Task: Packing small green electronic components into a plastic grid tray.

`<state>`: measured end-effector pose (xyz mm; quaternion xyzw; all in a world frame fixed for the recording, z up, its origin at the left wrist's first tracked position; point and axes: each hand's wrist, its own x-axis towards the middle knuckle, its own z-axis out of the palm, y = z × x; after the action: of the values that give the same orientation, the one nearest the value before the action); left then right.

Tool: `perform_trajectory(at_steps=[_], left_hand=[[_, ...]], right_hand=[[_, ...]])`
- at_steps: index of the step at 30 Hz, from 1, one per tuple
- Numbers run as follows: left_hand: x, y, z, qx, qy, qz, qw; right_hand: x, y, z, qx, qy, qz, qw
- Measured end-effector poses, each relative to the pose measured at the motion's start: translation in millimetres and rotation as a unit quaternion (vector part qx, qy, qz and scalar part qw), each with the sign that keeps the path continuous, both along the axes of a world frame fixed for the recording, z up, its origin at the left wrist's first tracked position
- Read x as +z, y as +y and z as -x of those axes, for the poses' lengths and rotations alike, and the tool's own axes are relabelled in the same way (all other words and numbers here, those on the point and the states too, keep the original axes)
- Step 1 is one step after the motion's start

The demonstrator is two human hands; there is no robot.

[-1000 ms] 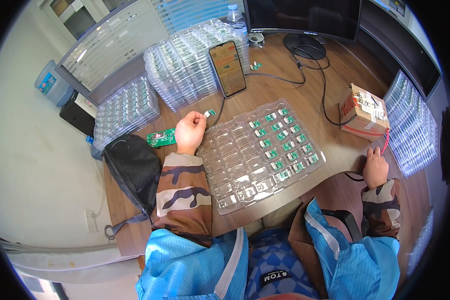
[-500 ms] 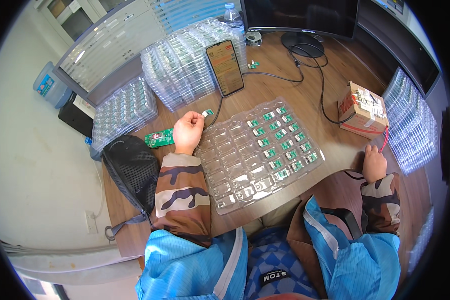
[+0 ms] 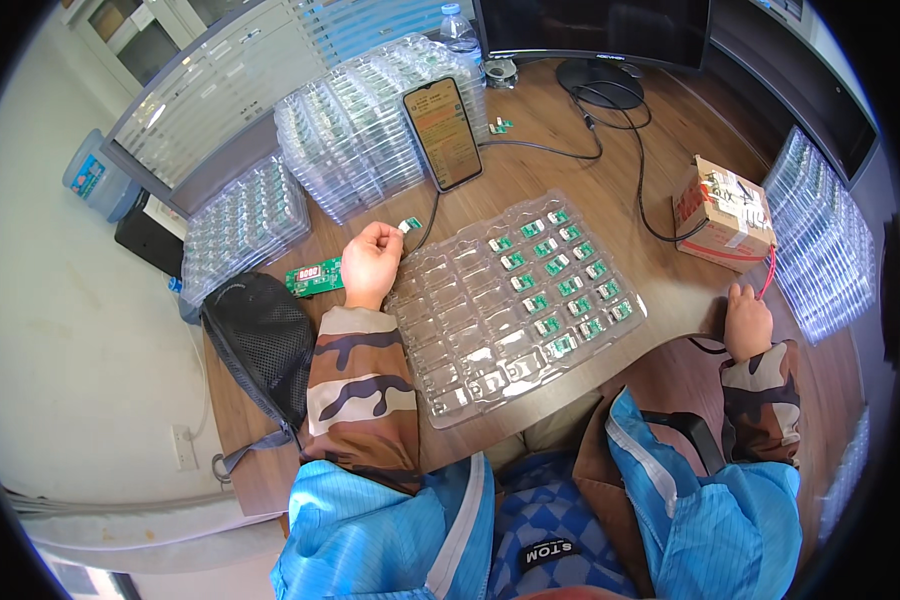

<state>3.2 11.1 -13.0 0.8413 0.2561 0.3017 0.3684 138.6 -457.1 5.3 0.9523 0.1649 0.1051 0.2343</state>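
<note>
My left hand (image 3: 372,262) is closed in a pinch at the left edge of a clear plastic tray (image 3: 448,408). At its fingertips is a small green-and-white circuit board (image 3: 409,225), partly covered by the fingers. A longer green circuit board (image 3: 313,278) with a red-lit display runs under that hand. In the tray, small boards fill pockets on the right side, while the left-hand pockets hold none. My right hand (image 3: 748,322) rests at the desk's right front edge, fingers curled. Red wires (image 3: 770,272) come down close to it; what it grips, if anything, is hidden.
A phone (image 3: 442,135) leans against stacked filled trays (image 3: 345,140). A cardboard box (image 3: 722,215) with wires stands at right, beside more stacked trays (image 3: 820,240). A black mesh pouch (image 3: 257,340) lies left. Cables cross the desk below the monitor (image 3: 595,30).
The longer board's display now shows a wider row of red-lit characters. Both hands stay in nearly the same places; the whole view has shifted slightly.
</note>
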Motion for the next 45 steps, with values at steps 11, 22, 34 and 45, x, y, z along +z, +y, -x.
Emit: perform_trajectory(at_steps=[11,22,34,45], left_hand=[[2,-1,1,0.000,0.001,-0.002,1.000],[5,-3,1,0.010,0.015,0.019,1.000],[5,-3,6,0.010,0.011,0.049,0.999],[6,-5,4,-0.002,0.003,0.061,0.998]], right_hand=[[4,2,3,-0.007,0.010,0.003,1.000],[11,-6,2,0.023,0.040,-0.049,0.998],[18,-7,3,0.034,0.099,-0.090,0.990],[24,0,5,0.027,0.107,-0.090,0.990]])
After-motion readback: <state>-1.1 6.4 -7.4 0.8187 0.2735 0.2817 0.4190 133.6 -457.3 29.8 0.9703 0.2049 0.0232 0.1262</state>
